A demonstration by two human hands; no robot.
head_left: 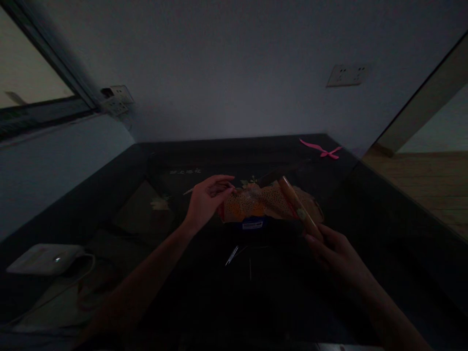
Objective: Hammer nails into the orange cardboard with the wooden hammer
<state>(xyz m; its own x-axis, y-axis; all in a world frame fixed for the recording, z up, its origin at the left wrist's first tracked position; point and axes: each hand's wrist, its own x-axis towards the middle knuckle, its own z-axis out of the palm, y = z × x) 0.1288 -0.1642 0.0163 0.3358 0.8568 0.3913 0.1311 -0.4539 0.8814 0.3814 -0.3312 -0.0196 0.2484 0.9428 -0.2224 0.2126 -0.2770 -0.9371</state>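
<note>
My left hand (pixel 207 201) is closed in a pinch at the left end of a dotted tan and orange piece (pixel 270 201), which looks like fabric or netting. A thin pale stick (pixel 188 191) pokes out behind that hand; its other end is hidden by the fingers. My right hand (pixel 334 248) is wrapped round the lower end of a brown wooden rod (pixel 300 207), tilted across the right part of the dotted piece. Under the dotted piece sits a blue item with a white label (pixel 252 224). Small leaves (pixel 252 182) show just above it.
Several thin needle-like pieces (pixel 231 255) lie on the dark glossy table (pixel 285 302). A pink ribbon (pixel 321 149) rests at the back right. At the left is a white device (pixel 47 259) with a cable. Wall sockets (pixel 346 75) are behind. The light is dim.
</note>
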